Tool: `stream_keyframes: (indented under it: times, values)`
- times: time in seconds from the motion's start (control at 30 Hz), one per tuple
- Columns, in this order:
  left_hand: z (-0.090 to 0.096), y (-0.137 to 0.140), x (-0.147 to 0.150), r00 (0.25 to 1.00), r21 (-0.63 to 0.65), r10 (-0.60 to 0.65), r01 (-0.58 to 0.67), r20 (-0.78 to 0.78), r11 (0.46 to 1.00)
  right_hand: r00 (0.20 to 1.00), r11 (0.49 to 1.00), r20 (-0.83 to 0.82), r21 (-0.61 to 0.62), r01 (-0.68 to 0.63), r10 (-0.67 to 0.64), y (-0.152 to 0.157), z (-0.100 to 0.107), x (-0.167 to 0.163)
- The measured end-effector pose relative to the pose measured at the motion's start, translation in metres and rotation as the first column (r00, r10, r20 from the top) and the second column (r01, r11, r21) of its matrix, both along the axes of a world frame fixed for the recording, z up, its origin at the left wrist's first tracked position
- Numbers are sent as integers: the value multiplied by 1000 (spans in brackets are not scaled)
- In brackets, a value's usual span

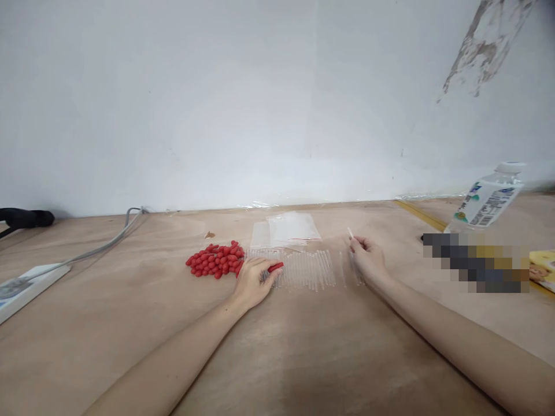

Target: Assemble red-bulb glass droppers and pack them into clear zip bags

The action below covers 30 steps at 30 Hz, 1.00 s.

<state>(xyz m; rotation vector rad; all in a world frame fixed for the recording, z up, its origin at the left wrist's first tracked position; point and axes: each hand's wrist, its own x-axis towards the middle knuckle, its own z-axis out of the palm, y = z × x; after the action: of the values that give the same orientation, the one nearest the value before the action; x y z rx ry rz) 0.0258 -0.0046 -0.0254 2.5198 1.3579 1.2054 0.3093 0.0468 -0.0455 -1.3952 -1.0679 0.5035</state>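
My left hand [255, 283] is closed in a pinch on a red rubber bulb [276, 267], held over a row of thin clear tubes. Most of that row of clear tubes [310, 270] lies side by side to the right of this hand. Just left of it is a heap of red rubber bulbs [212, 261]. My right hand [367, 257] pinches a thin clear tube [350, 233], whose upper end sticks out past the fingertips. A few more loose tubes [342, 269] lie beside and partly beneath the right hand.
Clear plastic bags [292, 226] lie behind the tubes. A bottle [489, 199] and a blurred-out object [474, 263] are at the right, near a yellow strip [418, 215]. At the left are a white power strip [34, 286] with a grey cable [99, 247] and a black object [28, 218].
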Motion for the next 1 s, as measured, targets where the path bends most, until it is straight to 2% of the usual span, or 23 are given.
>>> stream_keyframes:
  times: [0.17,0.3,0.43,0.53,0.67,0.83,1.0]
  values:
    - [2,-1,0,1000,1,-19,19,2,1000,987,987,-79,-64,-145,140,6,7,-51]
    - [4,-3,1,1000,8,-31,31,7,999,974,974,-74,-70,-217,212,4,11,-67]
    - [6,-5,2,1000,35,-17,17,-8,999,971,970,-91,-79,-229,221,1,19,-63]
    - [6,-5,3,999,89,34,-31,-24,996,953,951,-126,-109,-290,277,2,23,-53]
    - [6,-6,4,997,123,60,-54,-47,991,930,927,-182,-144,-347,320,9,19,-34]
    - [7,-6,5,995,125,84,-77,-52,989,919,921,-139,-75,-382,370,10,8,-15]
    - [7,-6,4,995,125,91,-84,-48,989,913,915,-96,-50,-401,396,4,6,-14]
